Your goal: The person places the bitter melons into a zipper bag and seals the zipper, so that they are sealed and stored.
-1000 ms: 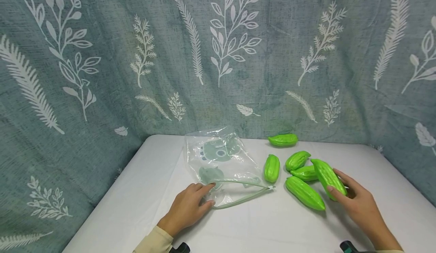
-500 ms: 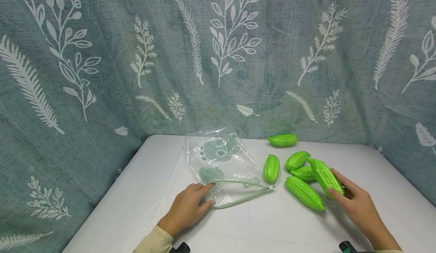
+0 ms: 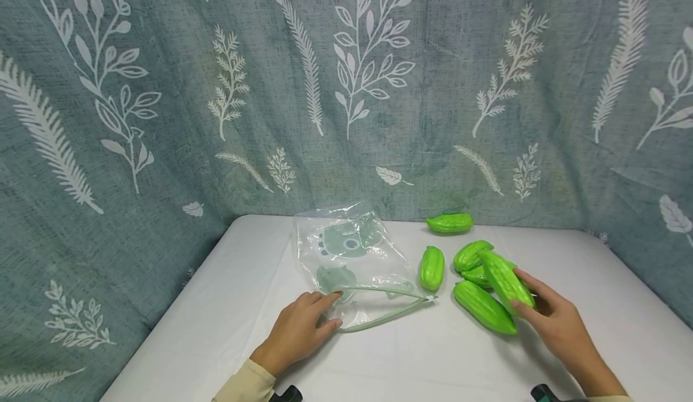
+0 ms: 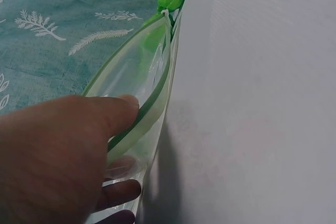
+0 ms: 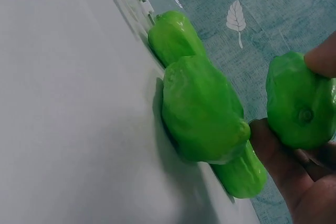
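Note:
My right hand grips a green bitter melon between thumb and fingers, tilted with its tip pointing away. In the head view it overlaps other bitter melons. The right wrist view shows this melon's end face on, beside a melon on the table. My left hand holds the closed-side end of a clear zip bag's mouth; the zip bag lies flat with its rim spread. Thumb lies over the green rim in the left wrist view, and other fingertips show below, one through the plastic.
Near the bag's slider lies one bitter melon; another bitter melon is at the table's back edge. Several more cluster by the right hand, the nearest bitter melon in front. A patterned curtain surrounds the white table.
My right hand has moved left with the bitter melon, which now covers more of the cluster. The left hand and the bag stay where they were.

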Demonstrator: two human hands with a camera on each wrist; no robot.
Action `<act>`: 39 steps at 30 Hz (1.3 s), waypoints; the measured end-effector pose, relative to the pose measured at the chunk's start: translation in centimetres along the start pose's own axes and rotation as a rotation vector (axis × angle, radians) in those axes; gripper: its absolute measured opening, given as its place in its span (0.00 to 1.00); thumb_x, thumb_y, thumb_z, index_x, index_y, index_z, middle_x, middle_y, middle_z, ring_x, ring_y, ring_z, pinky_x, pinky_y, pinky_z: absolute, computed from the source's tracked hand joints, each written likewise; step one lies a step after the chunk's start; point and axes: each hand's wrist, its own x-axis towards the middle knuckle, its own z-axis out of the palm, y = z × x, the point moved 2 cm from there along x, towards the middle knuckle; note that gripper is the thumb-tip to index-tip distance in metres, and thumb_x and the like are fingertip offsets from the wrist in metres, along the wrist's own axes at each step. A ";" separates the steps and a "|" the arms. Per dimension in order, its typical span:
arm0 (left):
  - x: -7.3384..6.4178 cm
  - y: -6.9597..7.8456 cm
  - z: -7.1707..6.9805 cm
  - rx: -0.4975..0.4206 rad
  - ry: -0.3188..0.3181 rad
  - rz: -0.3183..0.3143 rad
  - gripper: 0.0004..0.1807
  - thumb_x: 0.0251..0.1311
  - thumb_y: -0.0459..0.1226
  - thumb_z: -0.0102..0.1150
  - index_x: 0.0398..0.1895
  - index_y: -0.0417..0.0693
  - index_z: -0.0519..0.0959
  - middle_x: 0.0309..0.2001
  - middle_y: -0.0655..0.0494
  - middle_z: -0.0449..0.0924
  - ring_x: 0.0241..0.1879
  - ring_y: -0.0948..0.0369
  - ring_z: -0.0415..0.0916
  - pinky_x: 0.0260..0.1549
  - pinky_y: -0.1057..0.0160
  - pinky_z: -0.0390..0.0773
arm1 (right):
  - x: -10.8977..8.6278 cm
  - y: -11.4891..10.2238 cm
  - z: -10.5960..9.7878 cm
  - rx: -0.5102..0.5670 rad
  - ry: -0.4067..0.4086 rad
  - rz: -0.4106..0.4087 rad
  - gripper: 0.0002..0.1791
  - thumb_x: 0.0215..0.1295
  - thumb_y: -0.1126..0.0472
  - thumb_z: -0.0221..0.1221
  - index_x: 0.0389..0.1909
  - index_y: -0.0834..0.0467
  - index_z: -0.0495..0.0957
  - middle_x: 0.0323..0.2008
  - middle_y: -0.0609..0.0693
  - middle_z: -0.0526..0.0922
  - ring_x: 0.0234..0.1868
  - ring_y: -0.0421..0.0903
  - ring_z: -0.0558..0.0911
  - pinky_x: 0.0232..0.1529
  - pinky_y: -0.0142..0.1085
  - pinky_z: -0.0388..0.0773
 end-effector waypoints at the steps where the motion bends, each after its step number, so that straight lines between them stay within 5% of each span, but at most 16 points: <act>1: 0.0 0.0 0.0 -0.002 -0.001 0.000 0.28 0.62 0.49 0.66 0.66 0.58 0.77 0.46 0.61 0.82 0.44 0.61 0.77 0.39 0.57 0.79 | 0.0 -0.1 0.1 -0.002 -0.001 0.006 0.40 0.71 0.48 0.61 0.77 0.58 0.58 0.70 0.69 0.63 0.61 0.46 0.73 0.42 0.15 0.69; 5: 0.1 0.1 0.1 -0.007 0.000 0.002 0.28 0.63 0.50 0.66 0.66 0.58 0.77 0.46 0.61 0.82 0.44 0.61 0.77 0.39 0.57 0.79 | 0.0 -0.7 0.5 -0.019 0.000 0.017 0.42 0.69 0.47 0.63 0.77 0.60 0.58 0.70 0.69 0.63 0.63 0.68 0.70 0.41 0.14 0.67; 19: 0.1 -0.3 0.3 0.016 0.005 0.011 0.28 0.62 0.52 0.65 0.66 0.58 0.77 0.46 0.61 0.82 0.44 0.61 0.78 0.38 0.57 0.80 | -0.1 -2.0 1.2 0.007 0.015 -0.034 0.40 0.68 0.47 0.64 0.75 0.59 0.62 0.70 0.68 0.65 0.62 0.69 0.72 0.41 0.17 0.70; 27: 0.2 -0.2 0.1 0.004 0.016 0.014 0.28 0.62 0.51 0.66 0.65 0.57 0.78 0.44 0.61 0.81 0.43 0.61 0.77 0.36 0.58 0.79 | -0.1 -2.8 1.8 -0.004 -0.040 0.021 0.41 0.68 0.45 0.63 0.76 0.57 0.61 0.70 0.69 0.63 0.62 0.68 0.73 0.43 0.30 0.79; 39: 0.0 -0.1 -0.1 -0.012 -0.013 -0.002 0.27 0.63 0.50 0.65 0.66 0.57 0.77 0.46 0.60 0.82 0.44 0.61 0.77 0.38 0.57 0.79 | -0.4 -3.3 2.8 0.059 -0.097 -0.049 0.38 0.69 0.50 0.63 0.76 0.54 0.62 0.70 0.68 0.64 0.62 0.64 0.74 0.42 0.29 0.80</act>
